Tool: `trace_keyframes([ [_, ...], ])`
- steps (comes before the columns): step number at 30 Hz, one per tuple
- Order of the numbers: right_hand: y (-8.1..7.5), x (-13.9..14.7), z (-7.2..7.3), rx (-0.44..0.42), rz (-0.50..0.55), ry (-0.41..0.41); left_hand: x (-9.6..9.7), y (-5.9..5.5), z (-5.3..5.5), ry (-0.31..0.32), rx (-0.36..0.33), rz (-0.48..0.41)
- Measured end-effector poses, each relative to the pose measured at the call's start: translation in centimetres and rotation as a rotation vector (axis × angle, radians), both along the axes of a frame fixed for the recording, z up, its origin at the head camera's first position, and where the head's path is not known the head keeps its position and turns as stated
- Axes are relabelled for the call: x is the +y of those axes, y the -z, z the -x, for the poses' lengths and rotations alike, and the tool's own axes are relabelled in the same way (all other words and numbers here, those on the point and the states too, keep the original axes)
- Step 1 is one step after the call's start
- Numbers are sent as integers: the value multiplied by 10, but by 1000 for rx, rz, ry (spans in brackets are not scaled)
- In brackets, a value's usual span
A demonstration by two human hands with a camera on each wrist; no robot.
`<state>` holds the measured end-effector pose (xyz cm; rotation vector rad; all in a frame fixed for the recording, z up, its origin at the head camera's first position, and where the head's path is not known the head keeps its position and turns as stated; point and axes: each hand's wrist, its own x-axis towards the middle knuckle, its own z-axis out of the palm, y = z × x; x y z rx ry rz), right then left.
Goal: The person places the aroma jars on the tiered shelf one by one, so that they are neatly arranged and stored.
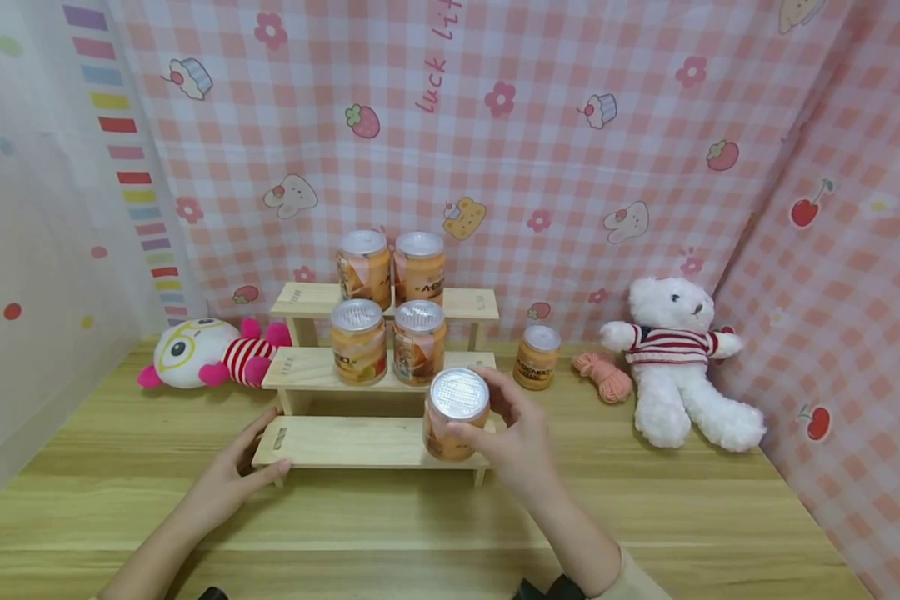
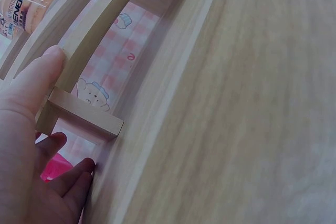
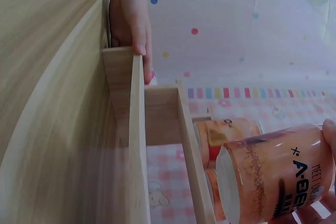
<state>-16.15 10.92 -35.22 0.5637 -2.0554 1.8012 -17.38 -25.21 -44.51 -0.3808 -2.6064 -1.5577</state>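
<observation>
My right hand (image 1: 523,442) grips an orange can (image 1: 450,433) with a silver lid between thumb and fingers, over the right end of the bottom step. In the right wrist view this can (image 3: 278,171) shows dark lettering, and its base is off the boards. My left hand (image 1: 225,483) holds the left end of the three-step wooden shelf stand (image 1: 345,442), thumb at the front edge and fingers round the side. Two similar cans (image 1: 358,342) stand on the middle step, and two more cans (image 1: 419,268) on the top step.
Another orange can (image 1: 536,358) stands on the table (image 1: 645,508) right of the stand. Farther right lie pink yarn (image 1: 603,377) and a white teddy bear (image 1: 671,367) in a striped sweater. A pink-and-white plush toy (image 1: 210,354) lies on the left. A checked curtain (image 1: 495,150) hangs behind.
</observation>
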Motion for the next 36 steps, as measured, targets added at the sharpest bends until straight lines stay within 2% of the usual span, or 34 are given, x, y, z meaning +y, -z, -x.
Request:
trace_keyframes([
  [6, 5, -20, 2, 13, 5, -62, 0, 2, 1, -4, 1, 17],
  [17, 14, -55, 8, -83, 14, -111, -1, 3, 1, -4, 4, 22],
  [27, 21, -81, 12, -111, 30, -146, -1, 3, 1, -10, -1, 36],
  [33, 0, -92, -3, -128, 23, -144, 0, 1, 0, -9, -7, 28],
  [36, 7, -98, 3, -145, 26, -134, 0, 1, 0, -14, -8, 39],
])
